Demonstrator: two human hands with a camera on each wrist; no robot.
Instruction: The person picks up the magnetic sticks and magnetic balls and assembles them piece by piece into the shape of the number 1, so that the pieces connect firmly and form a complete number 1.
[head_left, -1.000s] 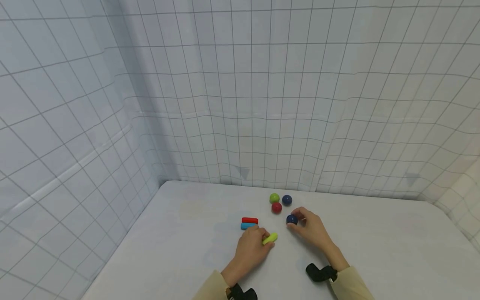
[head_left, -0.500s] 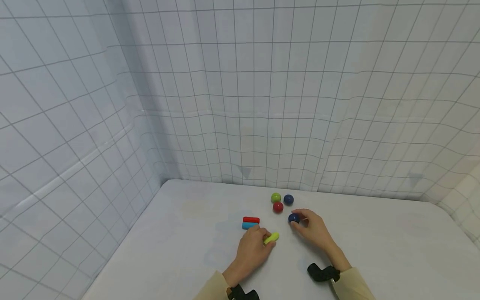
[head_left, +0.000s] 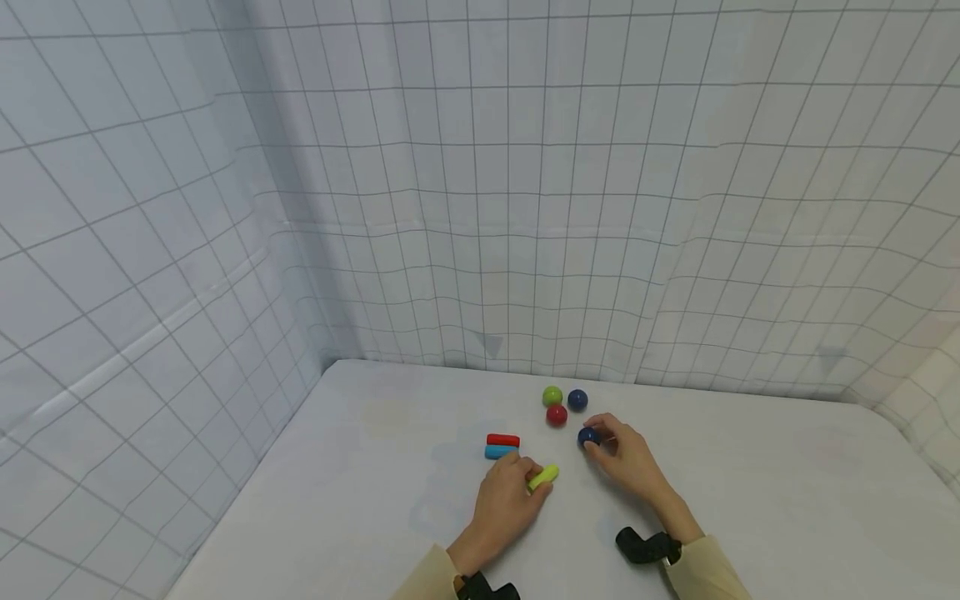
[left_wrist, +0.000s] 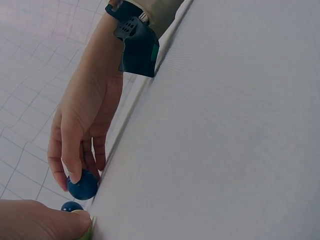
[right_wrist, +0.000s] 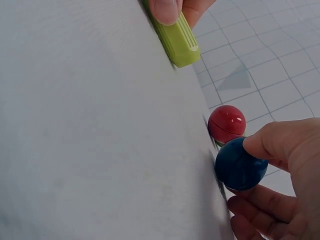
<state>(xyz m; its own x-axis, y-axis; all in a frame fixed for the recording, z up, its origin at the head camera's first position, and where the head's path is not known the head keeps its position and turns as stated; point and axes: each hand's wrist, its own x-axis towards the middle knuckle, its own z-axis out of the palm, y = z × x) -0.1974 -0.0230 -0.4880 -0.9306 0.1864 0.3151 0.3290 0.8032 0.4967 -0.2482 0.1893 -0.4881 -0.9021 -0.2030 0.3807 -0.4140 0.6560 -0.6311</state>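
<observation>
My left hand pinches a short yellow-green stick with a ridged side between thumb and fingers, down at the white table. To its right, my right hand holds a glossy dark blue ball by thumb and fingertips, at the table surface. A red stick and a light blue stick lie side by side just beyond my left hand, whose fingers overlap the blue one's end. Past my right hand sit a red ball, a green ball and a second dark blue ball, grouped closely.
The white table reaches back to a white grid-patterned curtain, which also hangs along the left side. A black camera mount is strapped on my right wrist, and another on my left. Both sleeves are beige.
The head view has shifted slightly, so everything sits a little further right in it. Both hands keep their places, holding the yellow-green stick and the dark blue ball.
</observation>
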